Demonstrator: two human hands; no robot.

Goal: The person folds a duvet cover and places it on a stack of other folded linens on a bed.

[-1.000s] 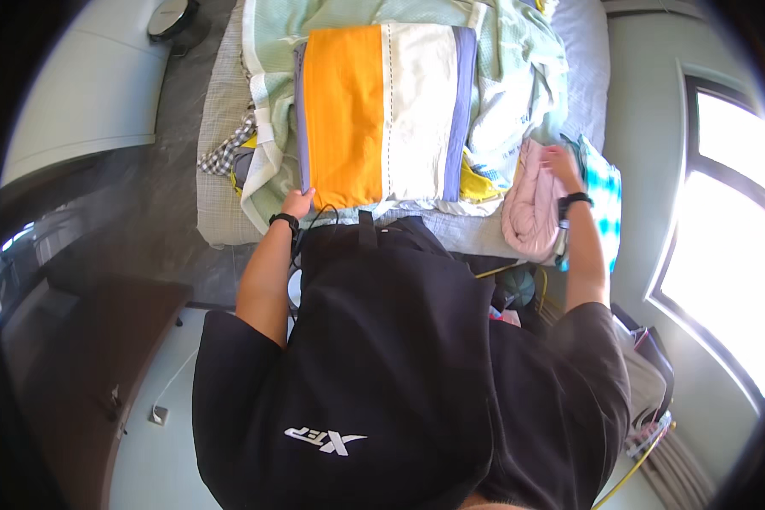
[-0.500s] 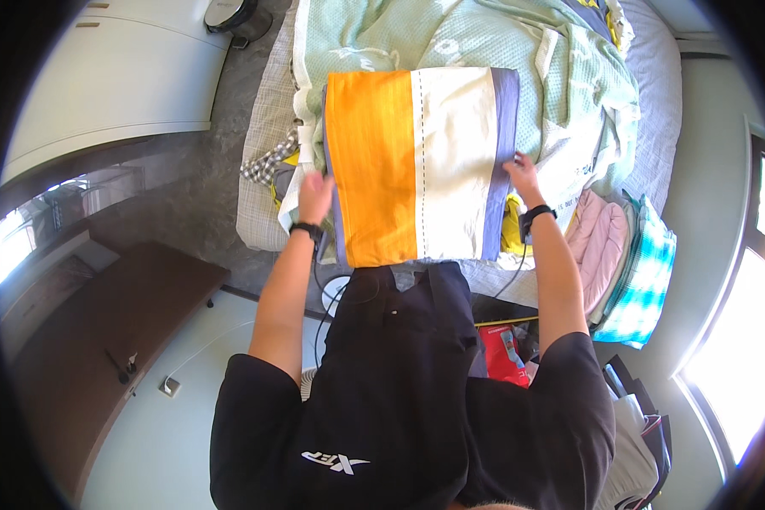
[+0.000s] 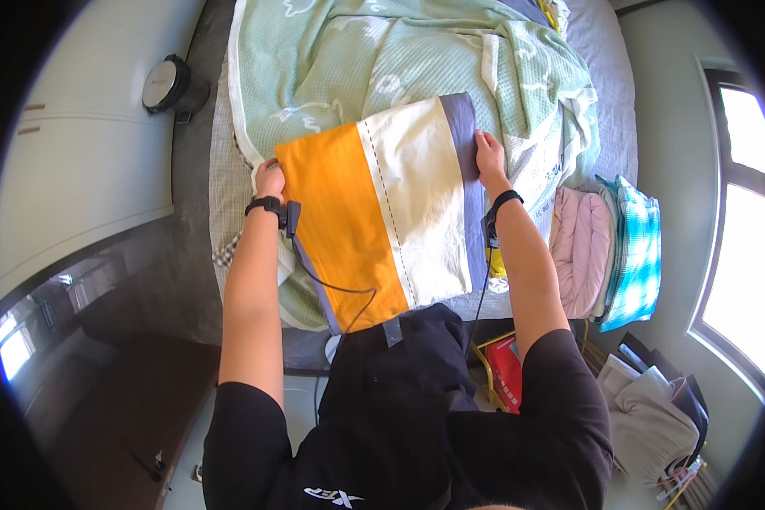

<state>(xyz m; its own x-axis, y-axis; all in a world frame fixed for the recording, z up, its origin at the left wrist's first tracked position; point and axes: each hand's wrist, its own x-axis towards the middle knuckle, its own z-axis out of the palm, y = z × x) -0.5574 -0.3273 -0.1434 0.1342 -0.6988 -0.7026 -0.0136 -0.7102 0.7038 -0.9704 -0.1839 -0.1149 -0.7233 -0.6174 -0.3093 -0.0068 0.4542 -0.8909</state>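
A flat, folded piece of fabric [image 3: 416, 200], striped in orange, cream and grey-purple, lies tilted across the near side of the bed, its near edge by my lap. My left hand [image 3: 269, 180] is closed on its far left corner, by the orange band. On the opposite side, my right hand [image 3: 489, 157] pinches the grey-purple border, fingertips partly tucked behind the edge. Each wrist wears a black band with a small device and a cable. Under and beyond the fabric spreads a rumpled pale green blanket [image 3: 348, 59] with white patterns.
The bed's grey sheet [image 3: 608, 110] shows along the right. A folded pink quilt [image 3: 576, 251] and a blue checked cloth [image 3: 636, 255] lie at its right edge. At left are a lidded bin [image 3: 168, 85] and white cabinet [image 3: 85, 127]. A red package [image 3: 506, 374] sits below the bed's edge.
The fabric has turned, its right side swinging farther away and its left side nearer. Both hands have closed on its edges. The whole view has shifted, showing more of the window side.
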